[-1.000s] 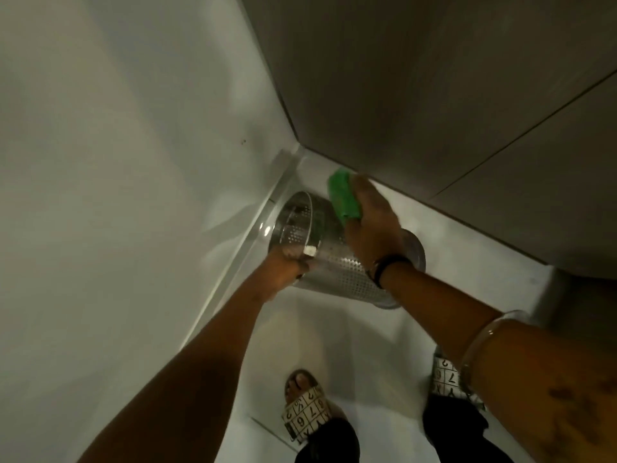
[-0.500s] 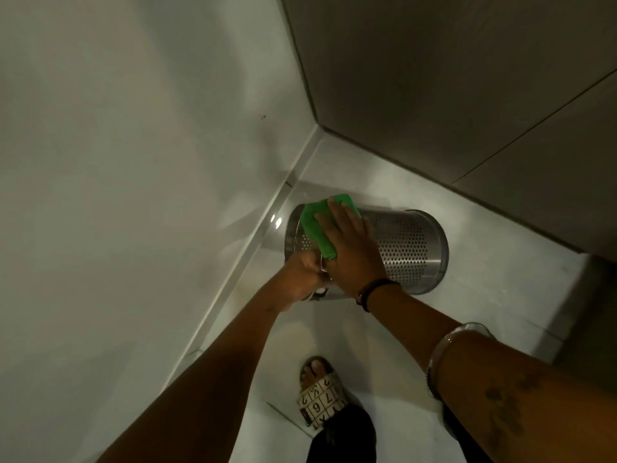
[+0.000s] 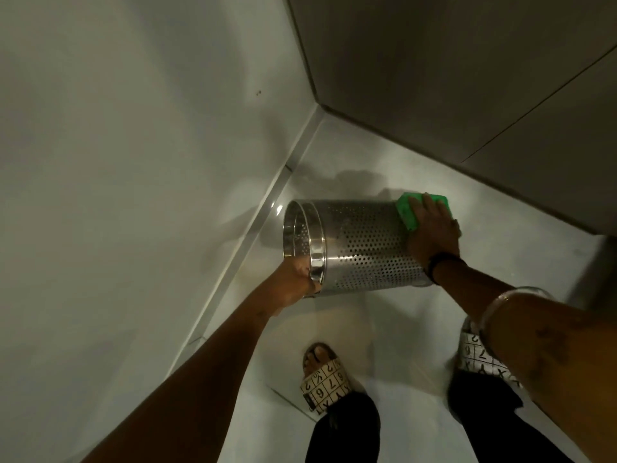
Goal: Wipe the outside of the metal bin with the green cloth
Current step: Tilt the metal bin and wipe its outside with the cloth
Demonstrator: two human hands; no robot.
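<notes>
From the head camera, the perforated cylindrical steel bin (image 3: 364,243) is held on its side above the pale tiled floor (image 3: 384,329), open mouth toward the left. The left hand (image 3: 298,279) clamps its rim. The right hand (image 3: 432,233), fingers spread flat, presses the folded green cloth (image 3: 409,210) onto the base end. Wiping well likely means firm lengthwise strokes, turning the bin between passes.
</notes>
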